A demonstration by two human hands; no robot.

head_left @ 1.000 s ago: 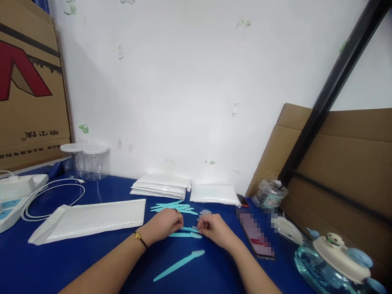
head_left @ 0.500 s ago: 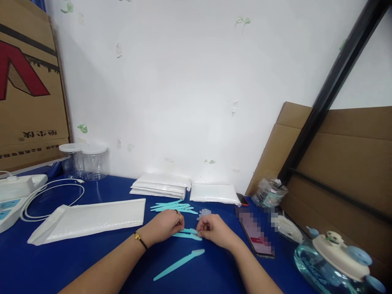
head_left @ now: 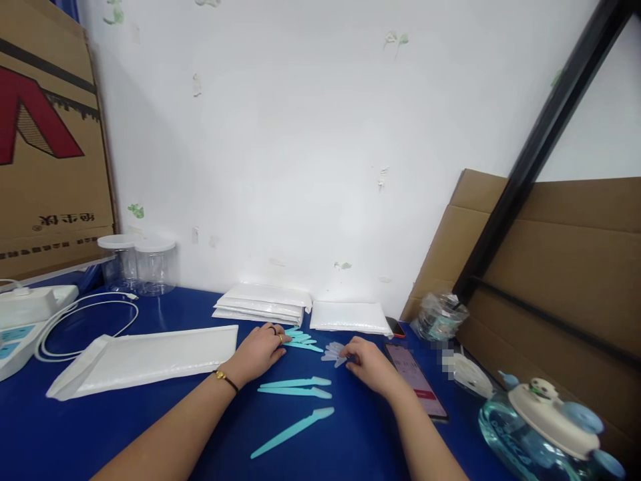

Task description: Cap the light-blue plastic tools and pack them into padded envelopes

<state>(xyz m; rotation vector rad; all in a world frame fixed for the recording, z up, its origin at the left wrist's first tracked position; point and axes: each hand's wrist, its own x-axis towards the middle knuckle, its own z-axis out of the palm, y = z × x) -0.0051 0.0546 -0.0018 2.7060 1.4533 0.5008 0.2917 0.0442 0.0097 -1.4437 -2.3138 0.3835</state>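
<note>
My left hand [head_left: 260, 349] rests at a pile of turquoise eyebrow razors [head_left: 304, 342], its fingertips touching the left end of the pile and its thumb apart from the index finger. The fingers look open, though the tips are partly hidden. At several clear plastic caps [head_left: 331, 353], my right hand [head_left: 368, 363] has its fingers bent, with a gap between thumb and index finger beside the nearest cap. Nearer to me, two razors [head_left: 295, 391] lie almost parallel on the blue table. A single razor [head_left: 293, 433] lies slanted in front of them, its head pointing right.
A white padded mailer [head_left: 150, 359] lies at left, near a cable [head_left: 135, 314] and power strip [head_left: 17, 334]. Mailer stacks [head_left: 263, 302] stand by the wall. Two clear jars [head_left: 156, 270] are behind. At right are a phone [head_left: 418, 384] and a blue water bottle [head_left: 538, 434].
Both hands have moved away from the two middle razors, which now lie uncovered. My left hand went up and left to the razor pile; my right hand shifted right to the caps.
</note>
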